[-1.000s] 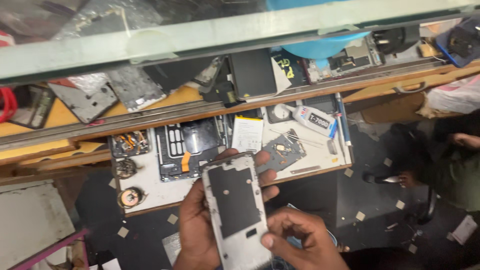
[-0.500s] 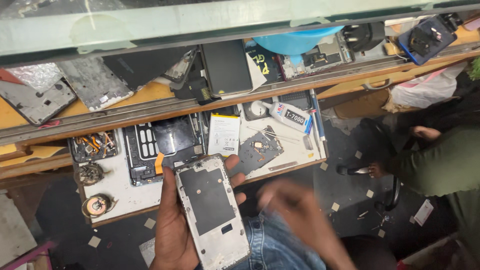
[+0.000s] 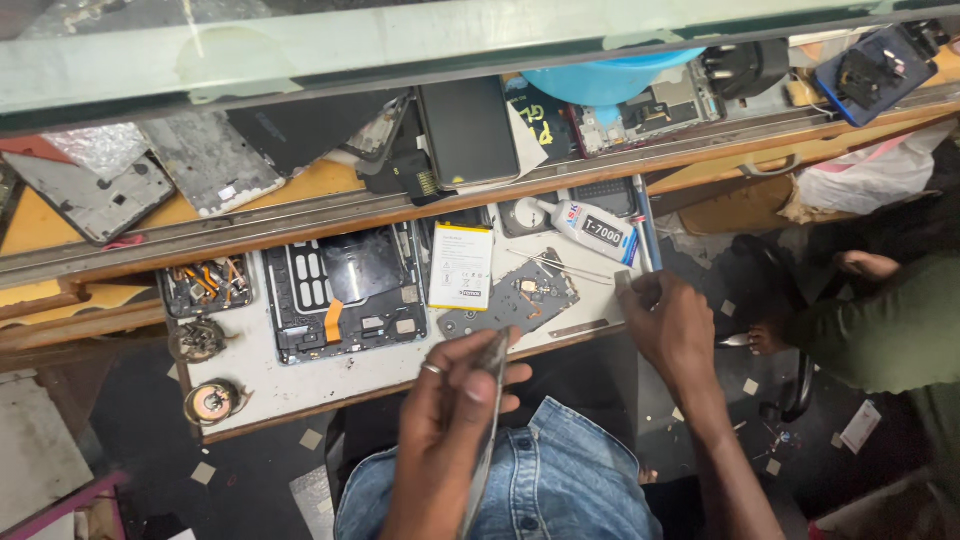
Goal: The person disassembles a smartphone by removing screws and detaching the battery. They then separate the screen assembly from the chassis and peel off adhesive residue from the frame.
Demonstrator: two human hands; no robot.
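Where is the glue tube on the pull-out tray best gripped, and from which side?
Probably around the white body of the glue tube, coming from above with fingers across its width. It lies flat and slanted on the tray, nozzle toward the upper left, its long sides clear. The right hand is nearest.
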